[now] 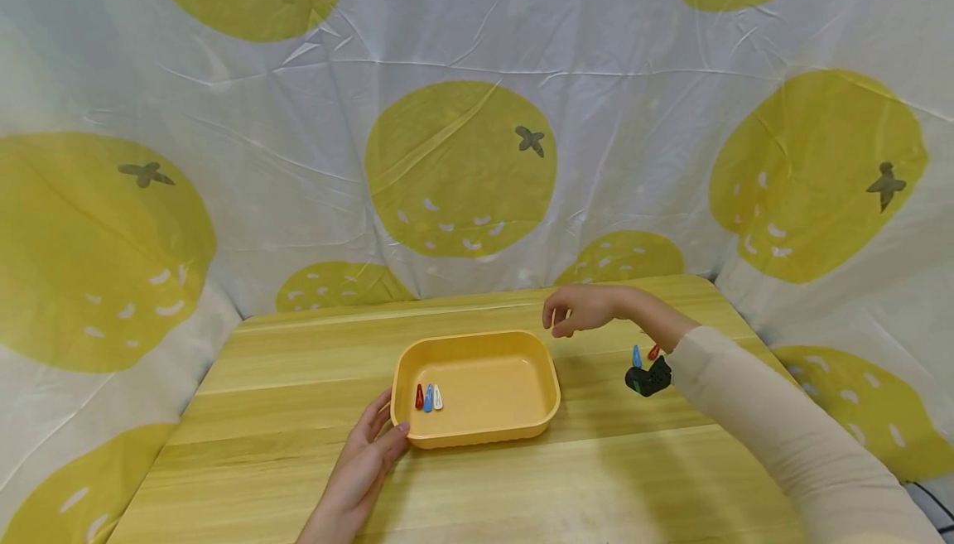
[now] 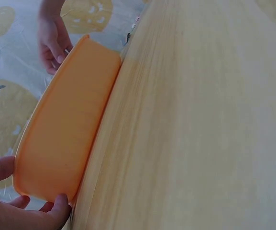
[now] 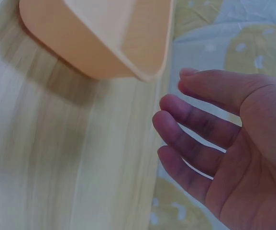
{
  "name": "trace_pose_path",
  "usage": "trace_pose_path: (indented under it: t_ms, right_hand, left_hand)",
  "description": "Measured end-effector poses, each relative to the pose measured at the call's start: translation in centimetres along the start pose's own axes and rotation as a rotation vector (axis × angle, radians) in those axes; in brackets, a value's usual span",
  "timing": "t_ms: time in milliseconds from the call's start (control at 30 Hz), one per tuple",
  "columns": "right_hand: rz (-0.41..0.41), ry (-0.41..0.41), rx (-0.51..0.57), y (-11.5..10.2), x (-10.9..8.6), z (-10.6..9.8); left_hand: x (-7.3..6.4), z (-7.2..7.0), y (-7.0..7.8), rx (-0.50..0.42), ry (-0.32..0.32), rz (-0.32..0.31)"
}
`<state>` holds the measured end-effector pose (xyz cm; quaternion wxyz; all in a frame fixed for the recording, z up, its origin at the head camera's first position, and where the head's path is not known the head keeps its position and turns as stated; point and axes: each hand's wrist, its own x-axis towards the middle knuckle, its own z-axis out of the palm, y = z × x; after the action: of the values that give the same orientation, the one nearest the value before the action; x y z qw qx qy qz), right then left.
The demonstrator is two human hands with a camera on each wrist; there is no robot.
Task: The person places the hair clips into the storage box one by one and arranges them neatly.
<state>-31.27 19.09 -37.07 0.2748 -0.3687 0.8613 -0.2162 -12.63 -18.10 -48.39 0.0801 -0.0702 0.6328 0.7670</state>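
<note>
A yellow plastic tray [image 1: 495, 399] stands on the table. Inside it, near the left end, a red snap hair clip [image 1: 419, 397], a blue one [image 1: 428, 398] and a white one [image 1: 437, 397] lie side by side. My left hand [image 1: 363, 461] holds the tray's near left corner, thumb and fingers against its outer wall, as the left wrist view also shows. Past the tray's far right corner my right hand [image 1: 585, 310] hovers above the table, fingers loosely bent with nothing between them; the right wrist view shows its palm [image 3: 252, 163] bare.
To the right on the table lie a blue hair clip [image 1: 637, 356] and a red one [image 1: 653, 352], partly near the right sleeve [image 1: 775, 420]. Beside them is a black object [image 1: 648, 378] of unclear kind. A fruit-patterned curtain [image 1: 462, 171] hangs behind the table.
</note>
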Motion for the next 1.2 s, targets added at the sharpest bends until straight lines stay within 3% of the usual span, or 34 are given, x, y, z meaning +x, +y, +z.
trace_pose_path:
  t_ms: [700, 1200]
  right_hand:
    - [0.111, 0.074, 0.105, 5.5, -4.7, 0.1]
    - [0.188, 0.113, 0.259, 8.7, -7.2, 1.6]
  left_hand:
    - [-0.1, -0.1, 0.0, 0.001, -0.009, 0.001]
    - [-0.1, -0.1, 0.0, 0.0, -0.015, -0.004]
